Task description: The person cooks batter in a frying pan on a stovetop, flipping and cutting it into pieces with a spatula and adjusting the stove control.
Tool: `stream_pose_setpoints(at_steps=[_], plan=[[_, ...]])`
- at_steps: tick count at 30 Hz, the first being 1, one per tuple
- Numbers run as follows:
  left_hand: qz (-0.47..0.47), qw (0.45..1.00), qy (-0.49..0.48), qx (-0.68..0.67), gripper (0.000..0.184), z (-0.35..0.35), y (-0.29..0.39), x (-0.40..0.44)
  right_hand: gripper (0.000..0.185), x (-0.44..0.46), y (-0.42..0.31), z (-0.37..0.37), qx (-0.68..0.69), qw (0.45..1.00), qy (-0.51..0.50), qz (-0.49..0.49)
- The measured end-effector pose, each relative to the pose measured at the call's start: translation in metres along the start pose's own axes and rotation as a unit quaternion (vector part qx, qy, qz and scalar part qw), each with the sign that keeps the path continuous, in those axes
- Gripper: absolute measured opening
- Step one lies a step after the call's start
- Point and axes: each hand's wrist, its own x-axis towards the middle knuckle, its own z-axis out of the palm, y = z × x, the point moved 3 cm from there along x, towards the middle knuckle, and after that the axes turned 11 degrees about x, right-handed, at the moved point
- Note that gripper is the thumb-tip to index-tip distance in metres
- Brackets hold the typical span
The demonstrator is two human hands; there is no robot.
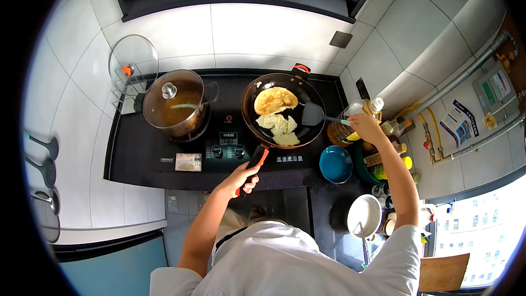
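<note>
My left hand [241, 180] is wrapped round the black and red handle [256, 163] of a dark frying pan [253, 90] on the right side of the cooktop. In the pan lie a browned, folded pancake-like piece [275, 100] and paler, torn pieces [278, 126] below it. My right hand [364, 127] grips the light green handle of a spatula [313, 114]. Its dark grey blade rests inside the pan's right side, apart from the food as far as I can see.
A lidded pot [174, 107] stands on the left of the cooktop [219, 115]. A blue bowl [336, 164], a large oil bottle [342, 133] and several other bottles crowd the right. Nearer me is a white bowl [364, 215] with a utensil. A glass lid [133, 57] leans on the back-left wall.
</note>
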Motion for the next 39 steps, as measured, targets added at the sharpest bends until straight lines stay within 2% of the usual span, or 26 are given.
stream_pose_setpoints(at_steps=[1, 3, 7, 11, 14, 15, 16, 24, 28, 31, 37, 39], plan=[[0.000, 1.000, 0.000, 0.001, 0.031, 0.001, 0.001, -0.001, 0.027, 0.001, 0.006, 0.001, 0.016, 1.000, -0.012, -0.003], [-0.002, 1.000, 0.000, 0.004, 0.031, 0.002, 0.003, -0.003, 0.028, 0.005, 0.014, 0.006, 0.102, 0.991, -0.065, 0.050], [-0.002, 1.000, -0.002, 0.003, 0.031, 0.002, 0.004, -0.001, 0.027, 0.007, 0.005, 0.014, 0.240, 0.945, -0.153, 0.164], [-0.002, 1.000, 0.001, -0.002, 0.030, 0.002, 0.003, -0.003, 0.027, 0.024, 0.023, 0.017, 0.274, 0.928, -0.172, 0.185], [-0.008, 1.000, 0.001, -0.004, 0.030, 0.003, 0.003, -0.003, 0.028, 0.025, 0.031, 0.052, 0.405, 0.856, -0.225, 0.228], [-0.007, 1.000, 0.000, -0.005, 0.030, 0.002, 0.004, -0.003, 0.029, 0.025, 0.030, 0.071, 0.404, 0.863, -0.235, 0.192], [-0.003, 1.000, -0.001, -0.007, 0.031, 0.002, 0.005, -0.002, 0.028, 0.025, 0.024, 0.085, 0.445, 0.840, -0.242, 0.192], [-0.009, 1.000, 0.001, -0.008, 0.032, 0.001, 0.002, 0.000, 0.027, -0.002, -0.014, 0.127, 0.539, 0.798, -0.159, 0.217], [-0.007, 1.000, 0.003, -0.006, 0.032, 0.004, 0.005, -0.005, 0.028, -0.020, -0.019, 0.135, 0.574, 0.772, -0.167, 0.218], [0.003, 1.000, -0.018, -0.011, 0.020, 0.003, 0.007, -0.005, 0.029, -0.029, -0.025, 0.137, 0.600, 0.752, -0.163, 0.219], [0.003, 1.000, -0.017, -0.016, 0.019, 0.003, 0.005, -0.004, 0.032, -0.036, -0.024, 0.152, 0.618, 0.743, -0.137, 0.218], [-0.002, 1.000, -0.004, -0.010, 0.026, 0.002, 0.003, -0.003, 0.033, -0.041, -0.024, 0.151, 0.634, 0.728, -0.132, 0.224]])
